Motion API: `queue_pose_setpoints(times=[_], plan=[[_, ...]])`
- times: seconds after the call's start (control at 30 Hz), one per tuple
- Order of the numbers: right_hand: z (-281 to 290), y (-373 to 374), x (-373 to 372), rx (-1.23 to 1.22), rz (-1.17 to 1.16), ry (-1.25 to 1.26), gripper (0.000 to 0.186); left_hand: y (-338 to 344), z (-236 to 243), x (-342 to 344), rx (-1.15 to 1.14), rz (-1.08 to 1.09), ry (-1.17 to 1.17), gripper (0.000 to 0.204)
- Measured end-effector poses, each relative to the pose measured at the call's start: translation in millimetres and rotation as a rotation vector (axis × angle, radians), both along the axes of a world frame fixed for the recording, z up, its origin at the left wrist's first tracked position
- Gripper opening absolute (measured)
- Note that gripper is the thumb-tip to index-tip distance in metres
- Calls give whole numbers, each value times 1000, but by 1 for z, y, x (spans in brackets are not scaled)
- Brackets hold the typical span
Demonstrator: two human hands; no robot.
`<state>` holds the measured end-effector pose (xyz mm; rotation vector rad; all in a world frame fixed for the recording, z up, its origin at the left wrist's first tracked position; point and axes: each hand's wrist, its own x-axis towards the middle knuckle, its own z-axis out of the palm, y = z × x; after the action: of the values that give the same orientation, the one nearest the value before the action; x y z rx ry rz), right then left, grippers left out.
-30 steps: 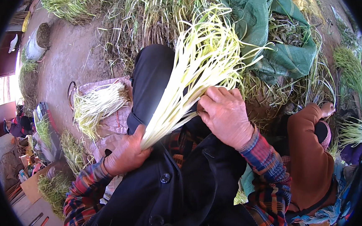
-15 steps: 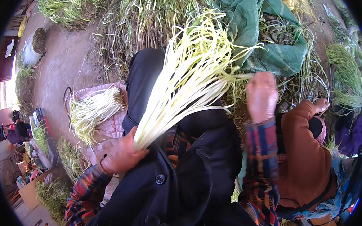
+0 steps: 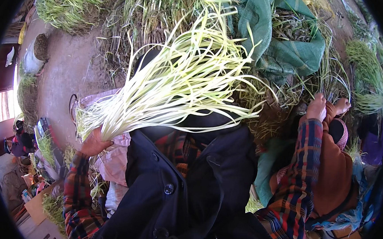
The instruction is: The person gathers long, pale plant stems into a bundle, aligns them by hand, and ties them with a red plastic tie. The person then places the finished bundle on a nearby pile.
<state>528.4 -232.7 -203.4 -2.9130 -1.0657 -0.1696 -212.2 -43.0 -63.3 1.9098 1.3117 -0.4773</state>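
My left hand [image 3: 95, 143] is closed round the white lower ends of a bunch of long pale yellow-green chive-like leaves [image 3: 189, 81]. The leaves fan out to the right over my lap. The held ends are at the pink sack [image 3: 112, 162], where another pile of white stalks [image 3: 86, 117] lies, partly covered by the bunch. My right hand [image 3: 317, 107] reaches far to the right, fingers curled together by the dry stalks there. What it holds, if anything, I cannot make out. Close beside it is a co-worker's hand [image 3: 342, 106].
A heap of uncut green stalks [image 3: 156, 17] stands ahead, next to a green woven sack [image 3: 289, 55]. Another green pile [image 3: 71, 2] is at the far left. The co-worker in a brown sleeve [image 3: 336, 174] sits close on my right, and a white sack [image 3: 34, 55] stands left.
My left hand has carried the bunch left and down to the pink sack, and the leaves now spread wider. My right hand has moved right, away from the leaves, to beside the co-worker's hand.
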Motion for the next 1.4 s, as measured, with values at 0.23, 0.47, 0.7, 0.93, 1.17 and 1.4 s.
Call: queue_pose_setpoints(times=[0.23,0.47,0.7,0.93,1.17,1.4], plan=[[87,73,-155,505,597,292,33,-9,-32,-24,106,-241,-5,63],[149,82,-327,448,1359,386,65,-12,25,-4,125,373,31,52],[96,112,-339,438,1233,-46,29,-5,90,31,213,85,414,62],[55,121,-231,368,1218,-197,9,-12,65,31,221,177,137,63],[-47,62,-132,-78,766,67,12,9,63,20,143,176,73,62],[-58,44,-91,-507,213,513,29,81,82,13,633,-141,-144,51]])
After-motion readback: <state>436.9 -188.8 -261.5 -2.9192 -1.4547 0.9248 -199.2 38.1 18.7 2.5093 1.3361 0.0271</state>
